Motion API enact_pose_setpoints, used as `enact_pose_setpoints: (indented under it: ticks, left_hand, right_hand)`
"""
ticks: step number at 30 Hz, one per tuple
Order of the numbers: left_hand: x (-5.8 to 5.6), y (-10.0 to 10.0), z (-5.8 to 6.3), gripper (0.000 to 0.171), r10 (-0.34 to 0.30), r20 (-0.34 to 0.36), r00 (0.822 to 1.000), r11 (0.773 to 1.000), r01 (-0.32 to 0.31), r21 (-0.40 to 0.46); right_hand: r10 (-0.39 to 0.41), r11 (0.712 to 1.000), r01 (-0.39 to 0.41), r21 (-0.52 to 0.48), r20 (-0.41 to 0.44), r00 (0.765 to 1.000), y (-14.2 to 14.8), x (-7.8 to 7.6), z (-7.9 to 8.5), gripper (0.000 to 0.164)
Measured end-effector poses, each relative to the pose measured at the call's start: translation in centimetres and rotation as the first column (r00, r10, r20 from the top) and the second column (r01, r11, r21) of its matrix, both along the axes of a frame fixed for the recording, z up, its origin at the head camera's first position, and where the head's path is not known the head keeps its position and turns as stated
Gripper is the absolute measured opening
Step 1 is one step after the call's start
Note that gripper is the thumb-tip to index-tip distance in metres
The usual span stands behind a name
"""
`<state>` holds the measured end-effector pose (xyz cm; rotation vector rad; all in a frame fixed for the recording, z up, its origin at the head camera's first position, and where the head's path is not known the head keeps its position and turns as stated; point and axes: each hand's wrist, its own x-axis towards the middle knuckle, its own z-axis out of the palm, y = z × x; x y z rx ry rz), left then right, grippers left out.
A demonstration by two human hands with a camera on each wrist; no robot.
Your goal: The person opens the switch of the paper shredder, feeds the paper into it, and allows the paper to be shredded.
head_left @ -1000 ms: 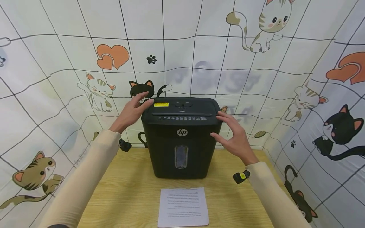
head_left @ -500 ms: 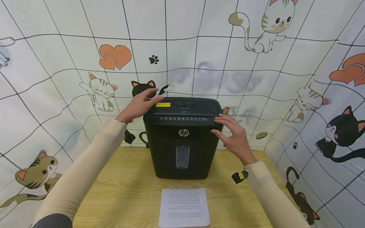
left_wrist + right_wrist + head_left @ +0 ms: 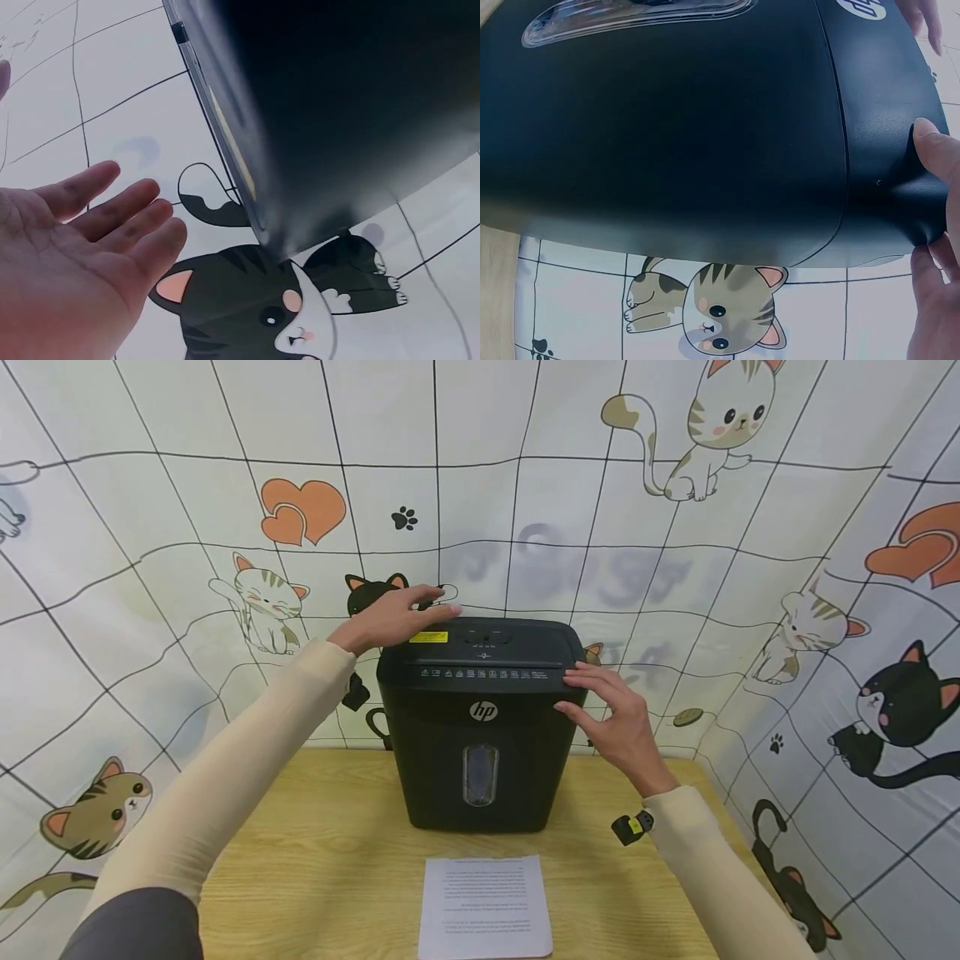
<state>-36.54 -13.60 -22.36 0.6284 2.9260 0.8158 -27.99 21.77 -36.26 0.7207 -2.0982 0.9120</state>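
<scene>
A black paper shredder [image 3: 450,760] with an hp logo stands upright in the head view. Its top carries a feed slot, a yellow label [image 3: 429,637] and a row of small icons. My left hand [image 3: 393,617] is above the back left of the top, fingers extended. In the left wrist view this hand [image 3: 90,247] shows its palm and loosely straight fingers, apart from the shredder's side [image 3: 352,127]. My right hand [image 3: 618,718] holds the upper right corner. In the right wrist view its thumb [image 3: 934,146] lies on the front and its fingers [image 3: 930,281] round the side.
A printed sheet of paper [image 3: 483,910] lies on the wooden table [image 3: 315,860] in front of the shredder. Behind and at both sides hangs a white gridded cloth [image 3: 480,485] with cartoon cats. The shredder stands close to the back cloth.
My left hand has moved right and slightly up, from the shredder's left edge to over the back of its top. The right hand stays at the right corner, fingers slightly closer in.
</scene>
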Motion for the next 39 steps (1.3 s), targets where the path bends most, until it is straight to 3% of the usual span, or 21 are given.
enact_pose_setpoints:
  ticks: [5,13,19,24,32,39]
  left_hand:
    - [-0.3,1.3,1.2,0.091,-0.037,0.066,0.997,0.999,0.038,-0.016]
    - [-1.6,3.6,2.6,0.093,-0.037,0.121,0.992,0.986,0.055,-0.156]
    - [-2.5,4.9,2.6,0.095,-0.052,0.142,0.989,0.969,0.084,-0.231]
    - [-3.7,5.8,2.7,0.094,-0.06,0.16,0.985,0.942,0.109,-0.317]
    - [-5.4,6.3,2.3,0.098,-0.016,0.213,0.977,0.893,0.11,-0.437]
    - [-6.0,6.9,1.7,0.095,0.014,0.222,0.975,0.875,0.095,-0.474]
  right_hand:
    - [-0.005,1.0,0.005,0.001,0.002,1.0,0.0,0.0,-0.1,0.044]
    - [-0.003,1.0,0.003,-0.006,0.019,1.0,0.0,0.1,0.0,0.045]
    - [-0.014,1.0,0.014,-0.002,0.015,1.0,0.0,-0.2,-0.1,0.045]
    - [-0.016,1.0,0.016,-0.008,0.022,1.0,-0.1,-0.1,-0.2,0.044]
    - [-0.02,1.0,0.021,-0.01,0.03,0.999,-0.5,-0.2,-0.1,0.044]
    - [-0.031,0.999,0.032,-0.015,0.027,0.999,-0.3,0.0,-0.3,0.045]
